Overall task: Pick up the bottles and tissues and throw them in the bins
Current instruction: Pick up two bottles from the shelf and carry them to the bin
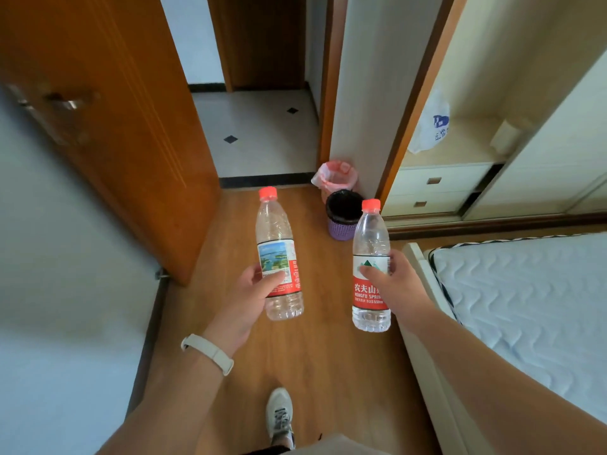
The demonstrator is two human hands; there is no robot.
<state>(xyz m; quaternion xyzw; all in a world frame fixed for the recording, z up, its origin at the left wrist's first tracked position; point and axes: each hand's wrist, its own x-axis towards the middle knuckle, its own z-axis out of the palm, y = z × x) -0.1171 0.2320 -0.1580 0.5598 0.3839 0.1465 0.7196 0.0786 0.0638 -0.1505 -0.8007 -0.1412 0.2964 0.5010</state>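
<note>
My left hand [244,302] grips a clear plastic bottle [277,238] with a red cap and a picture label, held upright over the wooden floor. In my right hand [399,285] is a second clear bottle [371,244] with a red cap and a red label, also upright. Ahead on the floor stand two bins by the wall: a purple basket with a black liner [343,215] and, behind it, a bin with a pink liner [335,177]. Both bottles hang well short of the bins. No tissues show.
An open wooden door [108,119] stands on the left. A bed with a white quilted mattress [532,310] fills the right. A wardrobe with drawers [437,188] and a hanging plastic bag [432,126] lies beyond. My shoe [279,417] is on the floor below.
</note>
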